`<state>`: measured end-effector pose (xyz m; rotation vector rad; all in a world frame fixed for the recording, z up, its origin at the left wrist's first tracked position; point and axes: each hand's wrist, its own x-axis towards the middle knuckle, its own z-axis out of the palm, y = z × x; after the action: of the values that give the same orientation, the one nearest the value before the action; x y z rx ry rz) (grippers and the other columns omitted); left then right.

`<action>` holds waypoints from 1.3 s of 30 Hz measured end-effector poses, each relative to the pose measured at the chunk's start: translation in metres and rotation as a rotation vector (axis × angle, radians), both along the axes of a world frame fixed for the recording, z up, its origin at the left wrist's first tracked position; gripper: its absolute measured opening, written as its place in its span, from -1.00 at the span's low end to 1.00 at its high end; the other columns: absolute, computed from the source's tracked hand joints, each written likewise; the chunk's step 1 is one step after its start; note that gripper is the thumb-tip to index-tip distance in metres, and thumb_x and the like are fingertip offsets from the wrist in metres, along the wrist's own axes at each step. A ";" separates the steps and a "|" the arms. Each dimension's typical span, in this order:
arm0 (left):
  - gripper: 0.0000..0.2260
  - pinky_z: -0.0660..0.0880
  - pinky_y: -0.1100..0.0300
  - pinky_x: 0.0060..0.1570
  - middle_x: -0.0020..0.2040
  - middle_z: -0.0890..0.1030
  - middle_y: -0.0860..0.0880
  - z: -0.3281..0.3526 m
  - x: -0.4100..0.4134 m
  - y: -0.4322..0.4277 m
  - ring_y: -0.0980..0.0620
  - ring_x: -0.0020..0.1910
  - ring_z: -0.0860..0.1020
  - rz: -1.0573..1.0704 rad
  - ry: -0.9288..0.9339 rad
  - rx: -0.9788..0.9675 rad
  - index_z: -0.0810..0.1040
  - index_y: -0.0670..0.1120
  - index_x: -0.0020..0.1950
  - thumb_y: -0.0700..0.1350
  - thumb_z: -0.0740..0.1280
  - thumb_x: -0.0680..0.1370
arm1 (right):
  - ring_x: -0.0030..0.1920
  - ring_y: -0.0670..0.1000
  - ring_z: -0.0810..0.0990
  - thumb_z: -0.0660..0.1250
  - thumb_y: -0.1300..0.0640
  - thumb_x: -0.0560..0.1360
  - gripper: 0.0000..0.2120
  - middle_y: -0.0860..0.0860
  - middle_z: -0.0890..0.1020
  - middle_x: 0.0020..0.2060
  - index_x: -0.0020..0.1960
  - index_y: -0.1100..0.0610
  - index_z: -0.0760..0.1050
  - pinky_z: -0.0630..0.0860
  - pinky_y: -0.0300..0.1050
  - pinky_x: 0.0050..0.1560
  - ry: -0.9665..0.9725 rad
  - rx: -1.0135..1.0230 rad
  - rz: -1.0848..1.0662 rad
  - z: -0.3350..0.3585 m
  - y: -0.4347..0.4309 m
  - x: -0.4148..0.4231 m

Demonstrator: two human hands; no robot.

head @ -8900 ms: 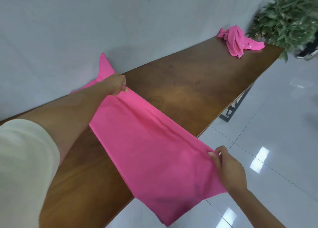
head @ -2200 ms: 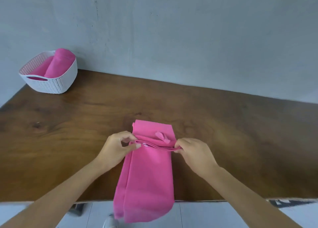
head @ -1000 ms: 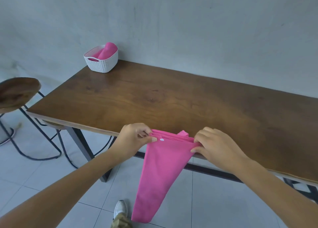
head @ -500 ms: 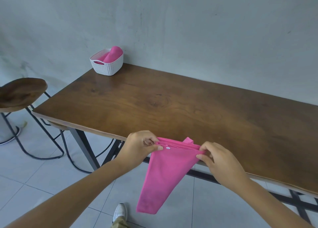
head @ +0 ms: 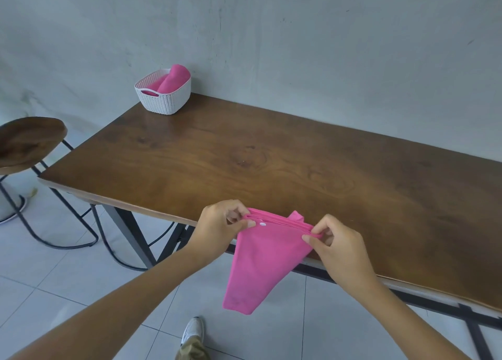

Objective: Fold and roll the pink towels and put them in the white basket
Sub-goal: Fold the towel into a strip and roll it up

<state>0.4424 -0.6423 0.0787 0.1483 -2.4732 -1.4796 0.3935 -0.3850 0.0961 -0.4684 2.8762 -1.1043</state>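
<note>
Towel [head: 266, 264] hangs folded — left hand [head: 220, 228] and right hand [head: 339, 248] pinch its top corners.

pink towel [head: 264, 253], wht basket [head: 168, 101]

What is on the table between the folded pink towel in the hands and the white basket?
Nothing: in the head view, only bare wooden table lies between the folded pink towel and the white basket.

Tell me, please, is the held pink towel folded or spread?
Folded: the pink towel hangs narrow, stacked layers pinched by the left hand and right hand.
</note>
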 end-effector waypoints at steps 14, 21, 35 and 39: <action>-0.83 0.43 0.26 -0.24 -0.26 0.65 0.05 -0.045 -0.080 -0.020 0.11 -0.19 0.60 0.168 -0.286 0.017 0.59 -0.02 -0.17 -0.14 0.57 0.42 | -0.19 -0.15 0.61 0.55 0.17 0.42 -0.84 -0.14 0.66 -0.27 -0.22 -0.03 0.61 0.42 -0.26 -0.23 -0.234 -0.116 -0.238 -0.052 -0.053 -0.083; -0.75 0.34 0.19 -0.10 -0.24 0.60 0.16 -0.064 -0.113 -0.028 0.09 -0.01 0.45 0.113 -0.191 -0.143 0.51 0.13 -0.28 -0.01 0.57 0.43 | -0.12 -0.09 0.61 0.61 0.07 0.35 -0.79 -0.19 0.65 -0.29 -0.31 -0.11 0.59 0.54 0.06 0.05 -0.256 0.059 -0.251 -0.066 -0.057 -0.120; -0.70 0.16 0.12 0.03 -0.18 0.56 0.15 -0.054 -0.252 -0.072 0.02 0.08 0.35 0.043 -0.324 -0.389 0.57 0.08 -0.08 0.22 0.54 0.40 | 0.14 0.01 0.55 0.56 -0.13 0.40 -0.84 -0.19 0.61 -0.14 -0.21 -0.16 0.59 0.39 0.08 0.32 -0.421 0.248 -0.403 -0.049 -0.088 -0.237; -0.70 0.22 0.08 0.06 -0.09 0.62 0.10 -0.053 -0.296 -0.075 -0.05 0.15 0.39 0.005 -0.370 -0.484 0.63 0.06 -0.10 0.26 0.50 0.43 | 0.20 0.04 0.54 0.54 -0.17 0.41 -0.77 -0.13 0.65 -0.04 -0.23 -0.14 0.52 0.34 0.09 0.32 -0.409 0.299 -0.500 -0.046 -0.098 -0.270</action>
<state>0.1463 -0.7169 0.0253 0.3597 -3.0384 -0.8690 0.1231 -0.4833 0.0501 0.4583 2.7606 -0.6677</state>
